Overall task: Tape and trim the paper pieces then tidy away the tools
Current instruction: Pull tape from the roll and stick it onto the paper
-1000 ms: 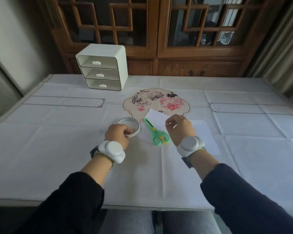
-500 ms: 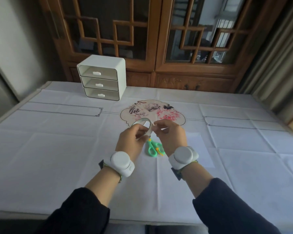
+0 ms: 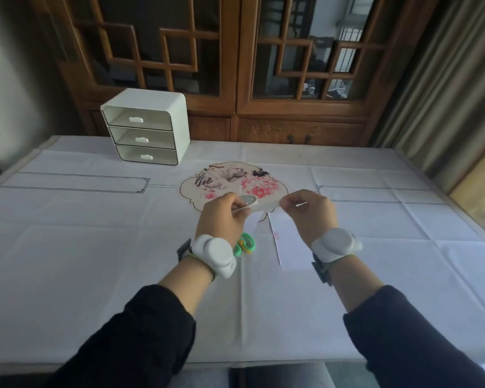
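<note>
Head view. Left hand (image 3: 224,217) curls around the tape roll (image 3: 248,201), raised above the table (image 3: 95,247) centre. Right hand (image 3: 308,211), at 3 o'clock from the roll, pinches the tape strip (image 3: 266,205) stretched between them. Painted paper (image 3: 221,180) lies at 12 o'clock; green scissors (image 3: 245,243) and white sheet (image 3: 289,242) at 6 o'clock; drawer unit (image 3: 146,127) at 11 o'clock.

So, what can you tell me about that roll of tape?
The tape roll is a small ring of pale, whitish tape, tilted nearly flat. The left hand grips it above the table, over the painted paper. A strip drawn from it stretches to the right hand, which pinches its end.
</note>
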`<state>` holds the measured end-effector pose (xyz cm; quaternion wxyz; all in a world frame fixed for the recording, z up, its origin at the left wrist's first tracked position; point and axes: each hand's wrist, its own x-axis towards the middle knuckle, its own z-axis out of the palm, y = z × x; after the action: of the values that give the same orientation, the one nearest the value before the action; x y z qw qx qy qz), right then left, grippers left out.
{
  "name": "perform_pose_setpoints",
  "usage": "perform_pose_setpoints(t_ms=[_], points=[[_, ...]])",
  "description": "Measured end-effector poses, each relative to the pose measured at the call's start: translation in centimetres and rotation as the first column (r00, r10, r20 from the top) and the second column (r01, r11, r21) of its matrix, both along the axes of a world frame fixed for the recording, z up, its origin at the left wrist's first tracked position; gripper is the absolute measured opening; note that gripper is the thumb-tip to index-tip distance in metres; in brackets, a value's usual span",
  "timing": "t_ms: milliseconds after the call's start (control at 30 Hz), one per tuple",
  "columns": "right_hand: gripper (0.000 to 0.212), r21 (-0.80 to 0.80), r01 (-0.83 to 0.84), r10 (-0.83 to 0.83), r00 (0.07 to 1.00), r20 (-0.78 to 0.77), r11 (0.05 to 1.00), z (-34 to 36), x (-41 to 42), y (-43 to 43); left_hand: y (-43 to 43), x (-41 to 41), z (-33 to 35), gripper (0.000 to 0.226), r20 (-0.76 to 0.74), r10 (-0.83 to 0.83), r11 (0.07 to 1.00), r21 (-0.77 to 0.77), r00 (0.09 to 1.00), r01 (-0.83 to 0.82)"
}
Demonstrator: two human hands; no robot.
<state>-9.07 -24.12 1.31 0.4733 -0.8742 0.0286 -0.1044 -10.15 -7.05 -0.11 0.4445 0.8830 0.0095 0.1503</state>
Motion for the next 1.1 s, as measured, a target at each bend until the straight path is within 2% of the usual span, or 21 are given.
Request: perform_pose_setpoints(t_ms=[367,500,633,733,1100], points=[[0.007,0.018,0.140,-0.139,0.988,-0.071,0.990,-2.8,0.1,-6.1,-3.9,0.4,-1.4,0.014,-0.062,-0.099,0.992,0.074,0.993,0.104],[0.009,-0.008,0.156,-0.155,0.979,-0.130,0.988,-4.2,0.1,-7.2,-4.8,0.5,-1.8,0.015,-0.090,-0.088,0.969,0.224,0.992,0.106],[0.009,-0.019,0.167,-0.168,0.967,-0.193,0.986,-5.2,0.3,-7.6,-5.3,0.9,-2.4,0.012,-0.103,-0.079,0.948,0.300,0.992,0.107],[0.010,-0.025,0.188,-0.188,0.949,-0.252,0.982,-5.8,0.4,-7.9,-5.6,1.1,-2.9,0.009,-0.117,-0.083,0.942,0.314,0.990,0.116],[0.018,-0.121,0.204,-0.230,0.937,-0.264,0.971,-5.7,0.1,-8.0,-6.2,1.0,-4.0,0.007,-0.151,-0.072,0.942,0.316,0.986,0.117]])
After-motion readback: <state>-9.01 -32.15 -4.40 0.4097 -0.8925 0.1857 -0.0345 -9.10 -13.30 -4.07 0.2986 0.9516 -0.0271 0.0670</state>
